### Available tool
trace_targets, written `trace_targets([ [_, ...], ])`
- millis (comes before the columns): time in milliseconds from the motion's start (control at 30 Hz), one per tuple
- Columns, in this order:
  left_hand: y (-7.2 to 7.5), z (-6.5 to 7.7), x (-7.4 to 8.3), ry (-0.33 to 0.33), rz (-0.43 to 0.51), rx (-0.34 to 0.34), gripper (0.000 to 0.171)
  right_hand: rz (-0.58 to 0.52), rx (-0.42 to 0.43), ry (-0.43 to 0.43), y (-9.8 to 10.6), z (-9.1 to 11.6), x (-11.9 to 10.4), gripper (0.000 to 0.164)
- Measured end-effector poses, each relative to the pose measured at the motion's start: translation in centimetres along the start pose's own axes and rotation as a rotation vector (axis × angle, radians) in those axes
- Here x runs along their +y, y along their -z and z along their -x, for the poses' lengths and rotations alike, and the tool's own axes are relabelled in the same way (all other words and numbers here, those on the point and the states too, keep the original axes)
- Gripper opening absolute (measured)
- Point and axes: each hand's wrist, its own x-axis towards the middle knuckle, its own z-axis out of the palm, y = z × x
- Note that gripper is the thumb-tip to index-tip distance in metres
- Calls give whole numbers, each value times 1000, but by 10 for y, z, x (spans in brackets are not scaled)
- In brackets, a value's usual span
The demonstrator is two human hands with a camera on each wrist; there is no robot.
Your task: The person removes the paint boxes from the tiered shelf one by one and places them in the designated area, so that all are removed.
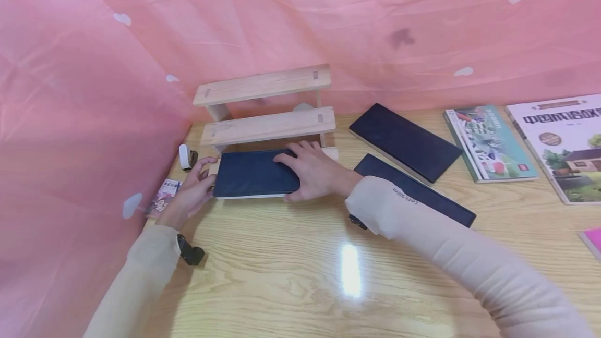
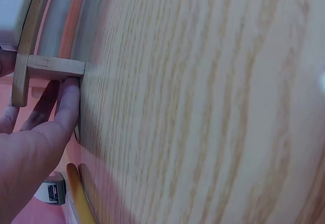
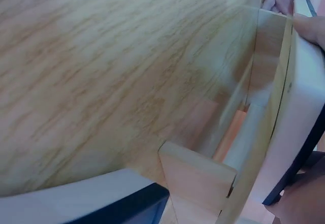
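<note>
A flat, dark-blue-topped slab with white sides (image 1: 253, 173) lies on the lowest step of a wooden tiered stand (image 1: 269, 127). My right hand (image 1: 316, 171) holds the slab's right end, its thumb at the front edge and the other fingers over the top and back. In the right wrist view, the slab's white side (image 3: 294, 117) rests along the wooden step. At the stand's left end, my left hand (image 1: 192, 192) grips the lowest step. The left wrist view shows its fingers (image 2: 66, 107) against the stand's leg (image 2: 56, 66).
Two more dark slabs (image 1: 404, 142) (image 1: 418, 189) lie right of the stand. Farther right are a green-covered book (image 1: 497, 142) and a large illustrated book (image 1: 563, 145). A small white device (image 1: 184, 157) and a small printed box (image 1: 165, 194) sit left, by the pink curtain (image 1: 94, 93).
</note>
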Motion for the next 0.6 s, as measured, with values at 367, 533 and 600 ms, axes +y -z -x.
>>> trace_targets([
  [367, 1, 1, 0, 11, -7, -4, 38, -41, 36, -15, -4, -2, -2, 75],
  [533, 1, 1, 0, 12, -20, -6, 38, -49, 71, -36, -6, 0, -3, 73],
  [600, 0, 1, 1, 11, -21, -8, 38, -44, 80, -45, -7, 0, -4, 72],
])
